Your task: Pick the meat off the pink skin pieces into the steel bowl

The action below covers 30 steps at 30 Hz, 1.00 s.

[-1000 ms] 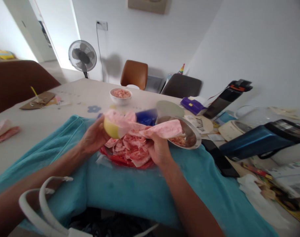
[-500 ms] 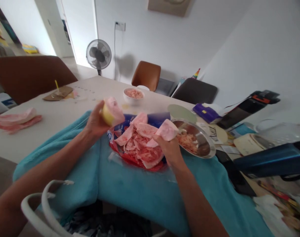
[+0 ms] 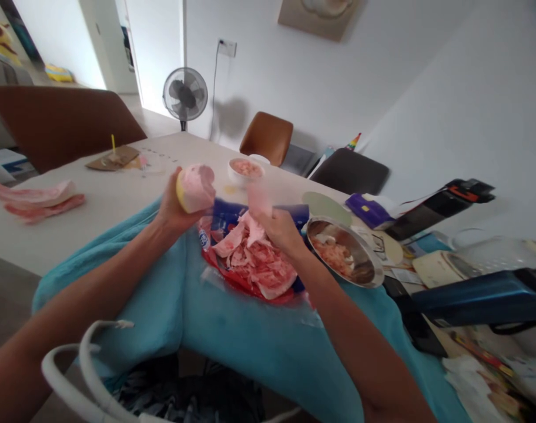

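My left hand is wrapped around a pomelo piece, pink on the side facing right and yellow along its left edge. My right hand pinches a blurred piece of pink peel over the bag. Below it, an opened blue and red plastic bag on the teal cloth bears a heap of torn pink peel. A steel bowl with loose pink pulp tilts to the right of my right hand.
A white bowl of pulp stands farther back on the table. Pink peel strips lie at the left. To the right are a purple packet, a black bottle, a blue bottle and a dark phone-like slab. A fan stands behind.
My right hand has moved left and slightly up with its peel piece, from beside the steel bowl to above the heap. My left hand has turned the pomelo piece so more pink shows.
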{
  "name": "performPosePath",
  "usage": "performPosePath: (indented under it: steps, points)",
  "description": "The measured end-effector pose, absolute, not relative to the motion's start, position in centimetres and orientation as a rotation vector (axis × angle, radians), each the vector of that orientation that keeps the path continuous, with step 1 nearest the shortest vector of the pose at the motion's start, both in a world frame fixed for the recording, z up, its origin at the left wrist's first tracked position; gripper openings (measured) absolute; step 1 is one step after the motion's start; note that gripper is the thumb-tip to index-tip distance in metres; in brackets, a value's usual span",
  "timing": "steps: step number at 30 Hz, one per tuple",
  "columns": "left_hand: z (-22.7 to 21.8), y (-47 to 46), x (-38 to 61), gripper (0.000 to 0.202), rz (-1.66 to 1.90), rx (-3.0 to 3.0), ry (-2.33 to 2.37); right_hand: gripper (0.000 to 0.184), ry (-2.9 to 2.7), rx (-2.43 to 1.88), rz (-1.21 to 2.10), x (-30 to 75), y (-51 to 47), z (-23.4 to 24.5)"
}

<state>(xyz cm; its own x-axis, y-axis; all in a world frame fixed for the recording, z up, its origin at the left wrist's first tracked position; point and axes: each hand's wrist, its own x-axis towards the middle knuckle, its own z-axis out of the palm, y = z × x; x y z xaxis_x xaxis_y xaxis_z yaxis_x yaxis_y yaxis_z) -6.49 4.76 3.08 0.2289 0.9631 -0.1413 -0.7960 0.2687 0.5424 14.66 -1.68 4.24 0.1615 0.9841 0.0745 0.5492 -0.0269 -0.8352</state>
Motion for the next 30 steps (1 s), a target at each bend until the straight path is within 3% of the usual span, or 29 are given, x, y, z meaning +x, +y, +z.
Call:
performPosePath:
  steps: [7, 12, 18, 21, 24, 30]
  points:
    - [3.3, 4.4, -6.6, 0.032, 1.2, 0.423, 0.4, 0.044, -1.429, -1.465, 1.054, 12.3, -0.3, 1.9]
    - [2.8, 4.2, -5.4, 0.03, 1.153, 0.477, 0.485, 0.05, -1.62, -1.497, 0.9, 12.5, -1.7, 1.3]
    - [2.2, 2.1, -3.6, 0.03, 0.982, 0.615, 0.64, 0.033, -1.581, -1.345, 0.654, 14.4, -5.7, 2.2]
    - [1.9, 0.4, -2.7, 0.032, 0.827, 0.775, 0.693, 0.028, -1.368, -1.274, 0.747, 15.2, -7.5, 1.6]
    - [1.6, -1.1, -1.7, 0.045, 0.804, 1.008, 0.646, 0.038, -1.155, -1.264, 0.859, 16.3, -8.6, 0.7]
    - [2.0, -2.4, 0.5, 0.051, 0.786, 1.141, 0.671, 0.043, -1.205, -1.184, 0.828, 18.1, -9.2, 0.3]
